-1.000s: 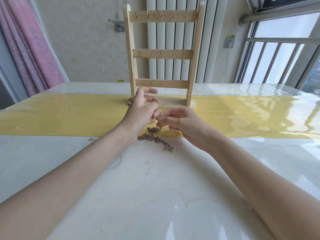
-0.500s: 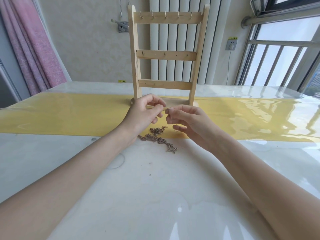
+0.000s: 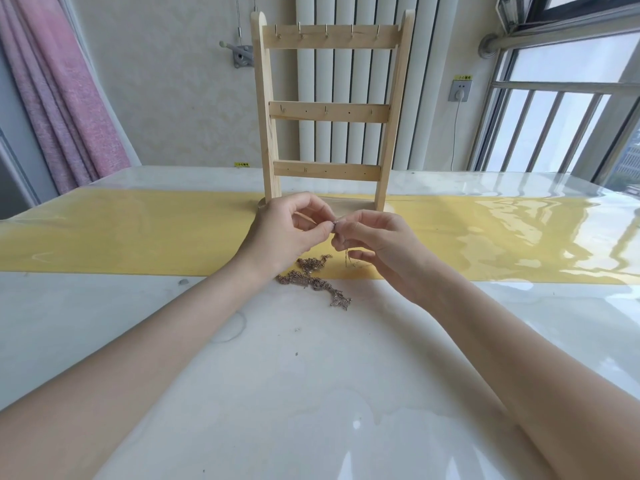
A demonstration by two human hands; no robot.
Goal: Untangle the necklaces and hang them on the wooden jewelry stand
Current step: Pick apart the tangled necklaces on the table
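Necklaces (image 3: 313, 277) lie tangled just below both hands' pinching grip (image 3: 334, 232).

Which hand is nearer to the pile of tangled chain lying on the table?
Left, narrowly. The left hand is raised just above the tangled chain at its left end; the right hand is raised above and to its right. Both pinch a thin necklace between them.

A home room: pink curtain (image 3: 59, 98), white radiator (image 3: 349, 81), wall socket (image 3: 460, 90), barred window (image 3: 561, 129), and a glossy tabletop (image 3: 311, 375) with yellow runner (image 3: 138, 230).
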